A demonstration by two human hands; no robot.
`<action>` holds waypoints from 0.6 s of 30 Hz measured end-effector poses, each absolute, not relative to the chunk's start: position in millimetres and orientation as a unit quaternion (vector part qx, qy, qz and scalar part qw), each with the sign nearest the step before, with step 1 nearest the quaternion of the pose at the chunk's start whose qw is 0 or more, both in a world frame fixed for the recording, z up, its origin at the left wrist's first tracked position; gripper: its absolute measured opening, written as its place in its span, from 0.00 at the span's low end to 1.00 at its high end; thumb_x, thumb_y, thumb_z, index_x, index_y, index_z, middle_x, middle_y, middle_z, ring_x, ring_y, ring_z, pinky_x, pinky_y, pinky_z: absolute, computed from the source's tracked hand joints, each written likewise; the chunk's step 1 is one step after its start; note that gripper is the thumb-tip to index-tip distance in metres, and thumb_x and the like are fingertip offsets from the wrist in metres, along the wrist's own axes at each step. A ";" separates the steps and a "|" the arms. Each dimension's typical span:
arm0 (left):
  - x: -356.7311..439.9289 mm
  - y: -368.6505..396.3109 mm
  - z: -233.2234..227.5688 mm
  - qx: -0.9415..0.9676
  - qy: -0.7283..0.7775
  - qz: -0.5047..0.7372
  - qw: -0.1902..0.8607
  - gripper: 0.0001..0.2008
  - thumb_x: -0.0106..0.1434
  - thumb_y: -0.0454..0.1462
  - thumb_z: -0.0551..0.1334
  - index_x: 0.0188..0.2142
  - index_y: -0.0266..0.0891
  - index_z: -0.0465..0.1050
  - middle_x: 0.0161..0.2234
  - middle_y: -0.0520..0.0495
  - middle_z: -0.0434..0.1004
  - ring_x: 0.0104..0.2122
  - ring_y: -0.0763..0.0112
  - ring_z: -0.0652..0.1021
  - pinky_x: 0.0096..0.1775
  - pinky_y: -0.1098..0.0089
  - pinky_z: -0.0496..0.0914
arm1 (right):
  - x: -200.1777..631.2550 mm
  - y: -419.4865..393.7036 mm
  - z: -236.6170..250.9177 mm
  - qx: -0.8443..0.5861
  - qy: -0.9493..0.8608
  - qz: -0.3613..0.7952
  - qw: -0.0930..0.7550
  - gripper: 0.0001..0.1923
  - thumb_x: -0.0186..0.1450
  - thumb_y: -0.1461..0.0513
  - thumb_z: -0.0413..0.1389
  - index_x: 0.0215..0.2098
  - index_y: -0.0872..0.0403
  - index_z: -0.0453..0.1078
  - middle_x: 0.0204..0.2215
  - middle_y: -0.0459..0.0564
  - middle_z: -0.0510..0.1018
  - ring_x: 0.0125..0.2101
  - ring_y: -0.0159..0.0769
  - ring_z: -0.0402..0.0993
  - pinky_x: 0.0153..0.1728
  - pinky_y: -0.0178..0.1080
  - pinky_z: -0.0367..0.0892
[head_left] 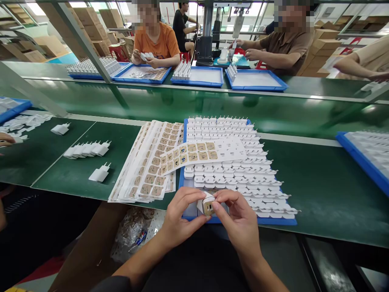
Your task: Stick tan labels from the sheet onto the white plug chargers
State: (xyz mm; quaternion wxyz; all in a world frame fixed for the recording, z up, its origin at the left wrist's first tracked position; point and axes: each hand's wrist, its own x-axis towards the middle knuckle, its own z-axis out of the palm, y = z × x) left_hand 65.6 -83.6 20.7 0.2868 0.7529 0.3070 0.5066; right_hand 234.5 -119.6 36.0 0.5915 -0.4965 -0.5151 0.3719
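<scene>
Both hands (209,219) pinched shut on charger (207,205), above tray (275,221). Looked light, stiff, slick; best gripped by sides

Both hands meet at the near edge of the surface, fingers pinched together.

The left hand (179,217) comes up from the lower left on a bare forearm, palm turned inward, thumb and curled fingers (194,196) closed in a pinch. The right hand (238,221) reaches in from the lower right, back of the hand upward, its thumb and forefinger pressed toward the left hand's fingertips.
</scene>
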 end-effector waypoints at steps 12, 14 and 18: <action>66.6 -82.1 23.2 0.757 0.311 0.512 0.261 0.19 0.61 0.32 0.70 0.52 0.42 0.72 0.42 0.44 0.79 0.43 0.63 0.79 0.45 0.64 0.75 | 229.4 -118.6 36.0 -0.524 -0.529 0.327 0.581 0.04 0.68 0.64 0.60 0.37 0.49 0.71 0.33 0.47 0.77 0.39 0.38 0.76 0.37 0.38 0.72; 66.7 -82.0 23.7 0.757 0.310 0.514 0.258 0.19 0.61 0.32 0.70 0.51 0.41 0.72 0.42 0.44 0.79 0.43 0.63 0.79 0.45 0.64 0.75 | 228.4 -117.8 36.7 -0.526 -0.536 0.317 0.579 0.04 0.68 0.65 0.60 0.37 0.49 0.71 0.33 0.47 0.77 0.38 0.38 0.76 0.37 0.38 0.72; 67.2 -81.6 24.7 0.760 0.308 0.514 0.251 0.18 0.61 0.31 0.70 0.51 0.41 0.72 0.42 0.44 0.79 0.43 0.64 0.79 0.45 0.65 0.75 | 226.8 -116.6 39.9 -0.536 -0.557 0.281 0.569 0.05 0.68 0.65 0.60 0.36 0.49 0.70 0.33 0.47 0.77 0.37 0.37 0.77 0.36 0.38 0.72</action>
